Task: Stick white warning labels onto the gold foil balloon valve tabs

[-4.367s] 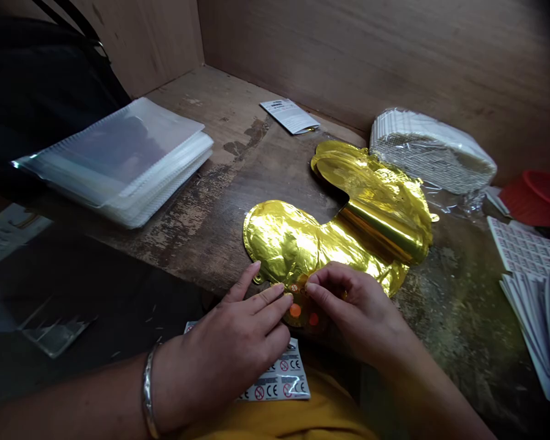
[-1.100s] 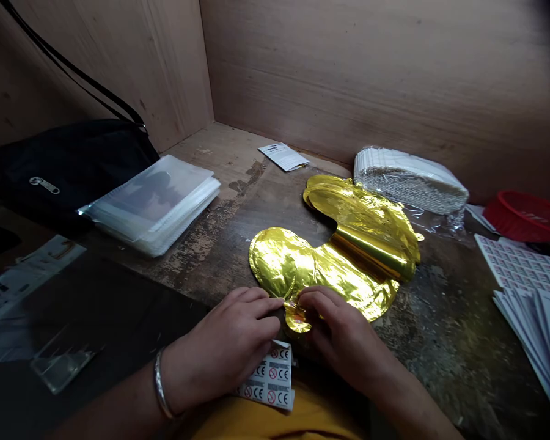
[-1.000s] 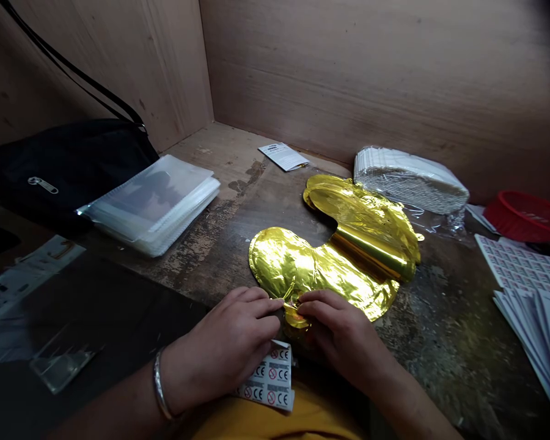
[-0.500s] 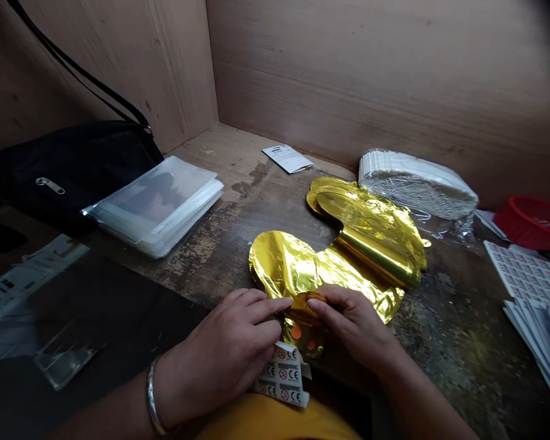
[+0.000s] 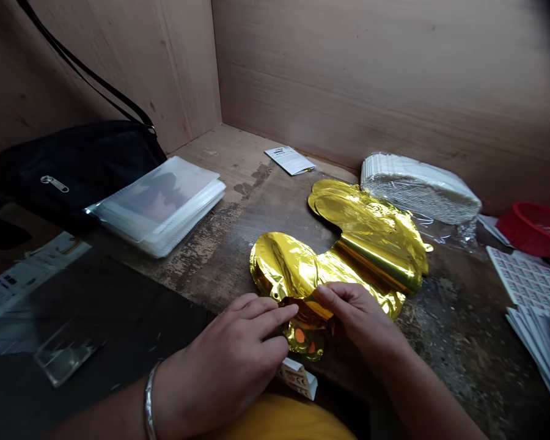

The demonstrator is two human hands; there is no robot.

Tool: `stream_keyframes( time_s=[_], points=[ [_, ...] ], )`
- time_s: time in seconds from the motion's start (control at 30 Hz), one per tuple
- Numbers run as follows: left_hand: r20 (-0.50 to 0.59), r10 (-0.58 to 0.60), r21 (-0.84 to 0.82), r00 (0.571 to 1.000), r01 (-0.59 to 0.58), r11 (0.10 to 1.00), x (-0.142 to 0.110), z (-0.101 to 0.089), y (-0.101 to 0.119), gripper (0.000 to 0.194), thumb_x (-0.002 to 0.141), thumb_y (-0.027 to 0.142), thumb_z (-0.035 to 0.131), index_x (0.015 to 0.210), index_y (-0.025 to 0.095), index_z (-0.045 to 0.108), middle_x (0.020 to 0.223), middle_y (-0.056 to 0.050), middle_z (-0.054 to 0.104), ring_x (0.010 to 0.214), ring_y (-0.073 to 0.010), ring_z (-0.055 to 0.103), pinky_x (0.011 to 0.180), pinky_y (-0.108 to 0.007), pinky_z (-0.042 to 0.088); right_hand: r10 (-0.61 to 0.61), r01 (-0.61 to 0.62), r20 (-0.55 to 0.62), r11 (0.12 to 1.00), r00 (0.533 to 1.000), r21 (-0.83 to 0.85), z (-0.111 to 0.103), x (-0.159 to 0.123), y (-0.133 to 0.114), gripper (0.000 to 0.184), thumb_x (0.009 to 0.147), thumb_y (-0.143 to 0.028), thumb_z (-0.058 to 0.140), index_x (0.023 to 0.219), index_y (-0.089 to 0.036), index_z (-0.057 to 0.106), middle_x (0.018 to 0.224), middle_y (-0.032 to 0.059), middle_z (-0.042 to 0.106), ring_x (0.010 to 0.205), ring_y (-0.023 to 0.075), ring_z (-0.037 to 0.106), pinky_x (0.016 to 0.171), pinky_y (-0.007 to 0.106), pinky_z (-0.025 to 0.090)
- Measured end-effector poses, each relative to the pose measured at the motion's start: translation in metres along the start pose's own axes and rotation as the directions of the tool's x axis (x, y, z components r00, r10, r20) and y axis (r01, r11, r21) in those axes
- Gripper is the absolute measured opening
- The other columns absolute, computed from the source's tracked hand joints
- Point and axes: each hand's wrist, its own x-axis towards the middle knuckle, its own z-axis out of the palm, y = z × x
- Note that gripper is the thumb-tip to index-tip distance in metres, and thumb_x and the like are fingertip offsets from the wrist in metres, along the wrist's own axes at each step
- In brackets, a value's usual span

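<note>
Thin gold foil (image 5: pixel 297 263), its near edge lifted between our hands.
It lies on the table (image 5: pixel 256 211) just in front of us; our right hand (image 5: pixel 360 318) pinches the raised edge between thumb and fingers, while our left hand (image 5: pixel 238 348) sets an outstretched forefinger against it, though whether that thumb grips anything we cannot tell. We judge it light, limp, slippery and quick to crease, so we would hold it gently by the rim.

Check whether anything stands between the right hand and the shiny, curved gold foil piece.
Nothing visible does: the right hand pinches a near part of the curved gold foil piece directly.
</note>
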Motion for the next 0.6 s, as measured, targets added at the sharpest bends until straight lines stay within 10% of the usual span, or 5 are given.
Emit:
stream_keyframes(
  time_s=[0.4, 0.6],
  points=[
    [0.038, 0.189, 0.036, 0.981, -0.19, 0.981, 0.009, 0.006, 0.005, 0.015, 0.096, 0.02, 0.048, 0.091, 0.017, 0.062, 0.144, -0.006, 0.05, 0.138, -0.0219, 0.039, 0.122, -0.037, 0.018, 0.007, -0.019, 0.154, 0.997, 0.988, 0.076, 0.004, -0.003, -0.007, 0.036, 0.083, -0.053, 0.063, 0.076, -0.018, 0.057, 0.063, -0.0021, 0.057, 0.051, 0.0107, 0.05, 0.048, 0.022, 0.04],
    [0.11, 0.108, 0.03, 0.988, -0.112, 0.993, 0.016, 0.014, -0.002, 0.019, 0.094, 0.023, 0.05, 0.107, 0.018, 0.063, 0.13, -0.008, 0.06, 0.123, -0.025, 0.052, 0.119, -0.049, 0.02, -0.097, 0.097, 0.009, 0.994, 0.995, 0.046, 0.007, 0.0, -0.006, 0.034, 0.085, -0.048, 0.063, 0.072, -0.017, 0.056, 0.063, -0.0033, 0.052, 0.056, 0.0104, 0.046, 0.052, 0.022, 0.039]
  ],
)
